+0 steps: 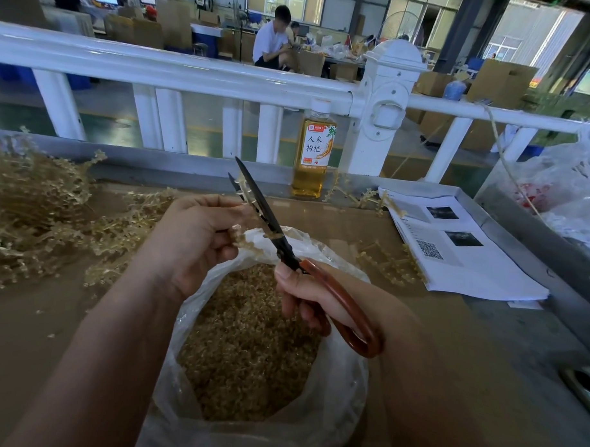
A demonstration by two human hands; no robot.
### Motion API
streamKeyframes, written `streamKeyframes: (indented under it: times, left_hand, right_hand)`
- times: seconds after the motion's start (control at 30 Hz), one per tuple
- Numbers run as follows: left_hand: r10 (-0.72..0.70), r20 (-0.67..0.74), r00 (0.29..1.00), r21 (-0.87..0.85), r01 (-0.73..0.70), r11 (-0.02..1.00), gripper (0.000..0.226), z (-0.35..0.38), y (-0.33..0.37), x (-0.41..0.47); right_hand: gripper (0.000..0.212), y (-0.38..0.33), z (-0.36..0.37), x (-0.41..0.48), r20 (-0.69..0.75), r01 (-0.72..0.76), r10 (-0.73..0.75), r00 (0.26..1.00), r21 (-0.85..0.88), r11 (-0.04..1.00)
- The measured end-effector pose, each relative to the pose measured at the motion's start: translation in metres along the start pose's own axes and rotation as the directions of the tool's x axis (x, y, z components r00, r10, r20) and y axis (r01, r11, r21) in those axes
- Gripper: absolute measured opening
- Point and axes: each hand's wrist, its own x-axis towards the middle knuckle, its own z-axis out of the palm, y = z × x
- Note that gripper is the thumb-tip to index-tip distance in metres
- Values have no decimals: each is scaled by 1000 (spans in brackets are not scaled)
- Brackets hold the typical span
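Gripping one pair of scissors [270,229], two hands [199,233], one sprig [246,188], one bag [246,422]

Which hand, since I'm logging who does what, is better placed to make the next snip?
Right. The right hand grips the scissors by their red handles, and the open blades straddle the beaded strip that the left hand pinches above the bag.
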Motion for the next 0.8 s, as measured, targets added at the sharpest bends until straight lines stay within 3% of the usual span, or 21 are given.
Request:
streamKeyframes:
  times: [0.23, 0.53, 0.8]
  left_hand:
    - [36, -46, 998, -50, -38, 998, 17, -5, 2, 2]
    - [5, 57, 998, 30, -7, 1000, 19, 0, 3, -1]
    - [-8, 72, 997, -1, 8, 1000, 19, -6, 2, 0]
  right_hand:
    - [24, 4, 1, 0, -12, 2, -2, 1000, -43, 999]
    - [25, 4, 0, 1, -8, 11, -11, 1000, 0, 1000]
    - [42, 9, 0, 2, 0, 57, -57, 998, 117, 991]
